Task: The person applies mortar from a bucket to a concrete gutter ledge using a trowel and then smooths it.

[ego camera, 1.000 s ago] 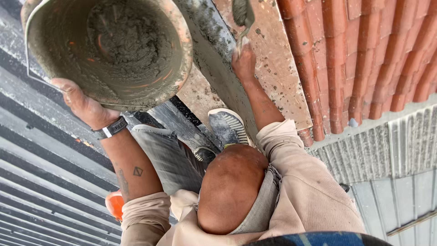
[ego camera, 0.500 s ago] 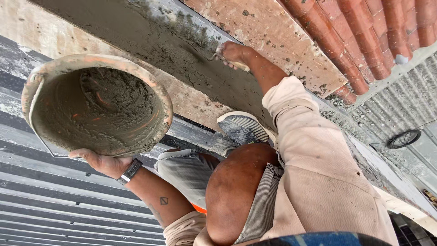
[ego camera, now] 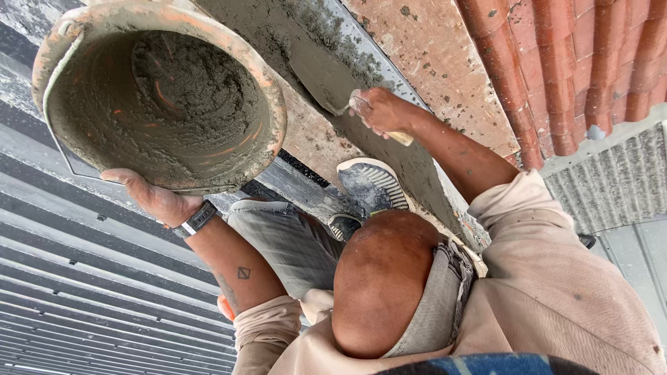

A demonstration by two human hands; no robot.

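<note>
Left hand (ego camera: 156, 198): cups the underside and lower rim of the bucket (ego camera: 163, 94), fingers spread and pressed to its wall; a wristband sits just below the hand.
Right hand (ego camera: 379, 111): clamped on the wooden handle of the trowel (ego camera: 326, 80); blade lies flat against the grey mortar strip (ego camera: 326, 42).
Bucket position: held up at an angle, mouth turned toward the camera, close beside the strip; wet mortar clings to its far inner wall.
Risk, spill: the bucket is tilted and carried by one hand only; my reading is that a slip of the fingers on the smeared wall would dump the load.
Risk, smear: mortar could slide off the blade edge onto the terracotta slab (ego camera: 431, 62) if the trowel tips.
Risk, footing: the shoe (ego camera: 372, 184) rests right at the strip's edge; a shift there could mar the fresh surface.
Around: red clay roof tiles (ego camera: 590, 62) beyond the slab; corrugated metal sheeting (ego camera: 83, 292) under the bucket side; ribbed grey roofing (ego camera: 611, 180) on the other.
In the way: the person's own head (ego camera: 382, 278) and raised knee (ego camera: 285, 239) crowd the space between the arms; an orange object by the left elbow is mostly hidden.
</note>
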